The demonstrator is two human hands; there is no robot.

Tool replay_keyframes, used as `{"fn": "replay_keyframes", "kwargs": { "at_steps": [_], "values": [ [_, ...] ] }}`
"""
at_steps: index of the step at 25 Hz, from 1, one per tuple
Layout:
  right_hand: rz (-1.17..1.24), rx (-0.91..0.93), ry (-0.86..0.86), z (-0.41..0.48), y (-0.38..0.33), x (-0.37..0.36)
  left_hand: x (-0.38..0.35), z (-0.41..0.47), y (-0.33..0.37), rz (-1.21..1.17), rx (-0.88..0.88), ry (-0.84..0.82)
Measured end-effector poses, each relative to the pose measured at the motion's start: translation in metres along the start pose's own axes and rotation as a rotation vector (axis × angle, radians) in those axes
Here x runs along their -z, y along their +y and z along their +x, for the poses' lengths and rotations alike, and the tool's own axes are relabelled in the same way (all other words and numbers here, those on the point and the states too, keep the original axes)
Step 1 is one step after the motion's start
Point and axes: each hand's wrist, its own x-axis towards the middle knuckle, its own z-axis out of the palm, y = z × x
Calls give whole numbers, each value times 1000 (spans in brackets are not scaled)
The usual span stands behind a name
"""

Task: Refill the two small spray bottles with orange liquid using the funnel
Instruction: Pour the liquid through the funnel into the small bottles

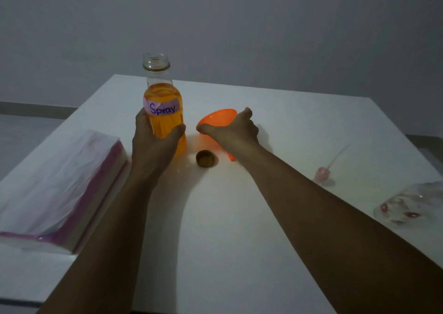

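While my left hand wraps the open bottle of orange liquid, upright on the table, my right hand reaches forward, fingers closed on the rim of the funnel, just right of the bottle. It lies tilted, spout toward me. The cap sits between my wrists.

The left hand grips an uncapped clear bottle of orange liquid, labelled "Spray", upright on the white table. The right hand holds the rim of an orange funnel just right of the bottle. A dark cap lies between them, nearer. A stack of plastic bags lies left; a spray pump and a clear patterned item lie right.
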Motion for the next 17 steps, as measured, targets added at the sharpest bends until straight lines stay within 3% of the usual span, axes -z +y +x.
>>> {"fn": "replay_keyframes", "kwargs": {
  "at_steps": [5, 10, 17],
  "values": [
    [65, 46, 35, -3, -5, 1, 11, 0, 1, 65, -61, 28],
    [198, 232, 41, -49, -23, 44, 23, -20, 17, 76, -22, 116],
    [435, 415, 34, -126, 0, 139, 46, -82, 42, 62, -208, 19]
  ]
}}
